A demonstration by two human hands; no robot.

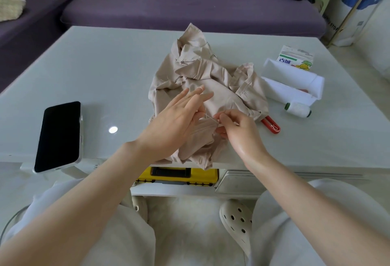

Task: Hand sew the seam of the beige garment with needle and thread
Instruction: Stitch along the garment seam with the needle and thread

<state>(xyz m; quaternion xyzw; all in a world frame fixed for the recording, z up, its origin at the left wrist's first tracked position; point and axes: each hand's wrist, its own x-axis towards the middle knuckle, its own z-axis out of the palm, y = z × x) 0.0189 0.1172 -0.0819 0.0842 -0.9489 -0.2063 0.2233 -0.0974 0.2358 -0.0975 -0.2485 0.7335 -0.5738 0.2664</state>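
Beige garment [211, 80] lies crumpled mid-table [105, 71], near fold raised between my hands: left hand [179, 118] fans straight fingers over it, grip hidden so I cannot tell, right hand [238, 130] curls, pinching the needle [212, 118].

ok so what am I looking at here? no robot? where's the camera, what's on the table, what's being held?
No robot: a person sewing, filmed by one wide-angle camera on their head, looking down, so the arms enter from below. On the table lie a beige garment, a phone, a thread spool, a white box, a carton and a red tool. The left hand, fingers mostly straight, steadies a fold of the garment. The right hand pinches a needle at the seam; it is thin and hard to make out.
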